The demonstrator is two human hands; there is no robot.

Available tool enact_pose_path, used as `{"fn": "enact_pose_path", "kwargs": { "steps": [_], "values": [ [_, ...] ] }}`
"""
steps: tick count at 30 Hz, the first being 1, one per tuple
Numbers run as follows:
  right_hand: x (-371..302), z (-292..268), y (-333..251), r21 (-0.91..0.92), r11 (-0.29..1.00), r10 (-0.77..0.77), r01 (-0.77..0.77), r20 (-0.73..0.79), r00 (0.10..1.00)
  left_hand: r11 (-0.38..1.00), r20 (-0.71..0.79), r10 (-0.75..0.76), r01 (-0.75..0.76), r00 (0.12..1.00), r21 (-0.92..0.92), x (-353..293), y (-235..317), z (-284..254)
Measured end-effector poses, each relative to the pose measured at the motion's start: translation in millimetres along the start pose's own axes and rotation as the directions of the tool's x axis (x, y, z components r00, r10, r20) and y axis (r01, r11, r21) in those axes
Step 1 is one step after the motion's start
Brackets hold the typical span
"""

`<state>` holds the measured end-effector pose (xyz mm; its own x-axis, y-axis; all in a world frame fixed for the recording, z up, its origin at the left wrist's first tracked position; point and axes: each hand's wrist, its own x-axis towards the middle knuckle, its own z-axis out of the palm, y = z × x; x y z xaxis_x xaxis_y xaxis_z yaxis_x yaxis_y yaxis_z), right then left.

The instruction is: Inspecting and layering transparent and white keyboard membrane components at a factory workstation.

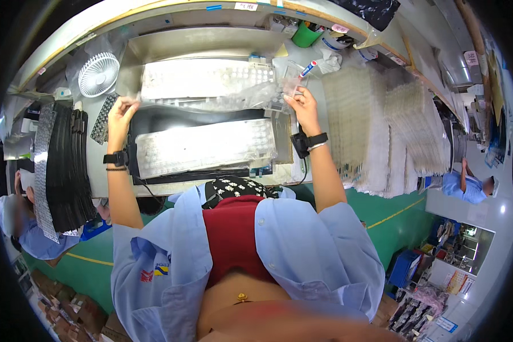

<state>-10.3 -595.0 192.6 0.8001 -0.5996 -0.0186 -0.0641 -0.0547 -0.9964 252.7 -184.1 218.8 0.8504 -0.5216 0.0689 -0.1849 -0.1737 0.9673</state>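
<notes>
Both my arms reach forward over the bench, a dark band on each wrist. A thin clear plastic sheet [233, 100], partly blurred, stretches between my hands. My left hand [121, 114] pinches its left end. At the other end, my right hand [305, 108] grips the sheet with thumb and fingers. Beneath and beyond the sheet lies a bright, lit white panel [205, 77] with rows of faint round marks. Nearer to me, a second bright panel [205, 148] of the same kind rests on a black surface.
Layered clear sheets [350, 114] fill the right of the bench. On the left stand dark stacked strips [68, 165] and a white fan [98, 74]. A green cup [306, 35] and a marker pen [308, 69] are at the back. Other people [464, 185] work at both sides.
</notes>
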Motion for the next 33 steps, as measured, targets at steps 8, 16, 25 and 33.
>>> {"fn": "enact_pose_path", "kwargs": {
  "steps": [8, 16, 25, 33],
  "values": [
    [52, 33, 38, -0.041, 0.991, 0.128, -0.129, -0.027, 0.991, 0.966, -0.234, 0.045, 0.017, 0.971, 0.257, 81, -62, 10],
    [65, 30, 57, -0.194, 0.948, 0.241, -0.251, -0.071, 0.968, 0.765, -0.282, -0.026, 0.201, 0.959, 0.612, 90, -80, 34],
    [66, 47, 63, -0.314, 0.941, 0.057, -0.127, -0.221, 0.974, 0.824, -0.314, -0.052, 0.219, 0.948, 0.523, 88, -99, 22],
    [71, 40, 86, -0.312, 0.935, 0.064, -0.168, -0.318, 0.946, 0.794, -0.264, -0.085, 0.225, 0.961, 0.564, 91, -78, 33]
  ]
}}
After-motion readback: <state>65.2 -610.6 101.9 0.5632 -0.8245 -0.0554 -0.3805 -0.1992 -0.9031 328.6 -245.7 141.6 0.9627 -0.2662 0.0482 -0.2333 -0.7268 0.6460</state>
